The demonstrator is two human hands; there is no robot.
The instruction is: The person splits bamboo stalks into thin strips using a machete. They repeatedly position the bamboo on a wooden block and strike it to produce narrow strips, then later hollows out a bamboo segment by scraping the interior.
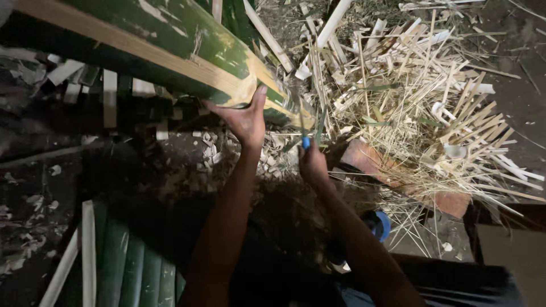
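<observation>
- Looking down at two bare arms working over a dark floor littered with chips.
- Left hand (245, 118) is pressing against the near end of a big green bamboo (170, 42), fingers spread over the cut edge and thumb sticking up along it.
- Bamboo is lying tilted across the upper left, with a pale stripped band running along its length.
- Right hand (313, 164) is sitting just right of the left one, fingers wrapping tight round a tool with a blue handle (306, 142); the blade is reaching up toward the bamboo's end, but I can't tell if it's touching.
- Pale strips (432, 96) are piling up to the right, well apart from both hands.
- Green slats (133, 267) are lying side by side at lower left.
- Something round and blue (380, 224) is peeking out by the right forearm.
</observation>
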